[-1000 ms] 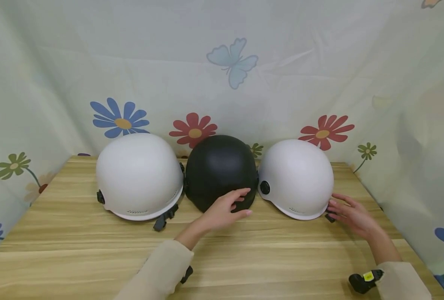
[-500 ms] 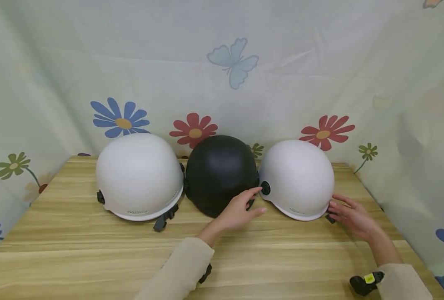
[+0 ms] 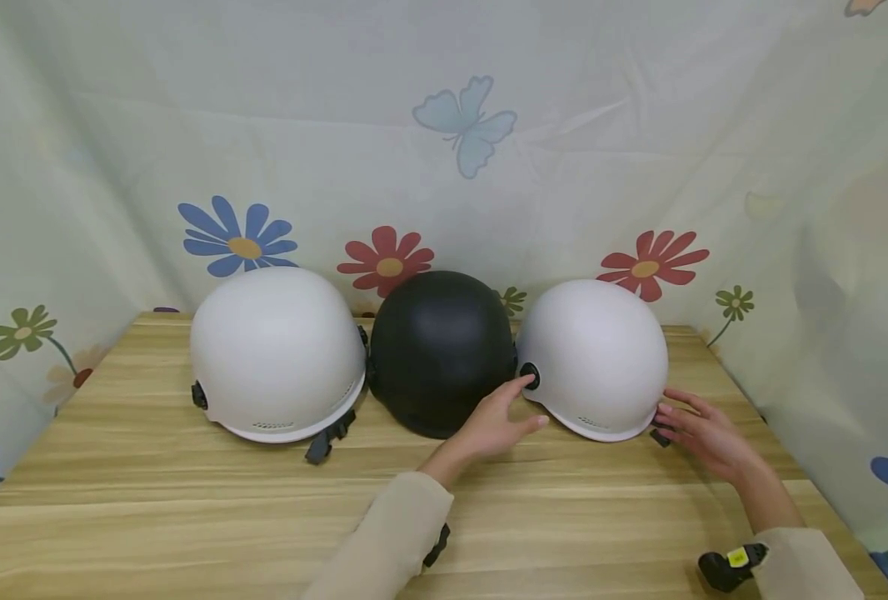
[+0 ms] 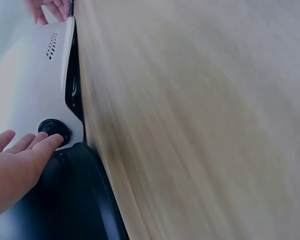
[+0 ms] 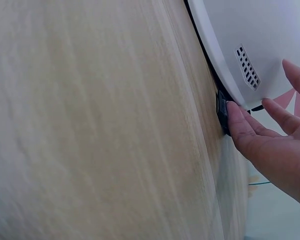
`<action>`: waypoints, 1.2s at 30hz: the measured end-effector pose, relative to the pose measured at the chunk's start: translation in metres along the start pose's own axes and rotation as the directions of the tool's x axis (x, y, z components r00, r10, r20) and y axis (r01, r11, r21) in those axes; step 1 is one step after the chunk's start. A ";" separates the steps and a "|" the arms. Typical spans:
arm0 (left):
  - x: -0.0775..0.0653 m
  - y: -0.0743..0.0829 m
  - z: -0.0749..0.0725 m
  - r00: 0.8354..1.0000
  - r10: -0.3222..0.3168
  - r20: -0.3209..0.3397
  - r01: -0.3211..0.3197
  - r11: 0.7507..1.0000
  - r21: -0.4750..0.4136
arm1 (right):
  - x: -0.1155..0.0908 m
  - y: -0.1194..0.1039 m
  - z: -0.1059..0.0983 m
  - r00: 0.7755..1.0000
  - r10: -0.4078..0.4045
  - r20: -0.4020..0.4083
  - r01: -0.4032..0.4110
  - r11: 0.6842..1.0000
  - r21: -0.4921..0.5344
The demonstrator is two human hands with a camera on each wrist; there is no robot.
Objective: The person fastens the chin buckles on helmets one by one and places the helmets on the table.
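Observation:
Three helmets stand side by side: a large white helmet (image 3: 275, 350) at the left, a black helmet (image 3: 440, 350) in the middle and a smaller white helmet (image 3: 594, 358) at the right. My left hand (image 3: 492, 427) reaches across the front of the black one. Its fingertips are at the black round side disc (image 4: 54, 129) of the smaller white helmet, with the fingers extended. At that helmet's right lower edge is my right hand (image 3: 710, 437), fingers loosely bent. In the right wrist view its thumb lies against a black strap buckle (image 5: 222, 112); whether it presses is unclear.
The helmets stand on a wood-grain table (image 3: 189, 525). Behind and beside them hangs a pale curtain (image 3: 324, 150) printed with flowers and a butterfly. A black strap buckle (image 3: 320, 448) sticks out under the large white helmet.
My left hand has moved right, from in front of the black helmet to the smaller white helmet's side disc. The right hand and all three helmets have stayed in place.

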State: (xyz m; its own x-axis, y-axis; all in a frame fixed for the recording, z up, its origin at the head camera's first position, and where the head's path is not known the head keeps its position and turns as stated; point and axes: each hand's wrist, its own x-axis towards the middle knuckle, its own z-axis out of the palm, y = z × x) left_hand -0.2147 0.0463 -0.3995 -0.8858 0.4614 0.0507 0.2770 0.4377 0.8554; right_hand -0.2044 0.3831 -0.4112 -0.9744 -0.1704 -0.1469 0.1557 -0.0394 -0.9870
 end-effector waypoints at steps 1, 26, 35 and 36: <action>0.001 0.000 0.001 1.000 -0.002 -0.002 0.002 1.000 -0.004 | 0.000 0.000 0.000 1.000 -0.002 0.000 0.002 1.000 0.000; 0.018 -0.002 0.020 0.998 -0.057 -0.028 0.055 0.996 -0.064 | 0.002 0.006 -0.003 0.998 -0.060 0.024 0.058 0.997 0.050; 0.022 -0.003 0.024 0.999 -0.049 -0.008 0.049 0.999 -0.020 | 0.002 0.008 -0.002 0.997 -0.070 0.018 0.069 0.997 0.026; 0.022 -0.004 0.024 0.999 -0.047 -0.008 0.047 0.999 -0.018 | 0.003 0.008 -0.002 0.997 -0.069 0.015 0.069 0.997 0.022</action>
State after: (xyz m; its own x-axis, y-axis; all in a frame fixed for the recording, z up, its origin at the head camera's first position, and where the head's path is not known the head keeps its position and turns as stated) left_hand -0.2263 0.0732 -0.4137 -0.9009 0.4338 0.0147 0.2286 0.4453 0.8657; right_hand -0.2060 0.3841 -0.4201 -0.9802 -0.1825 -0.0774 0.0920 -0.0728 -0.9931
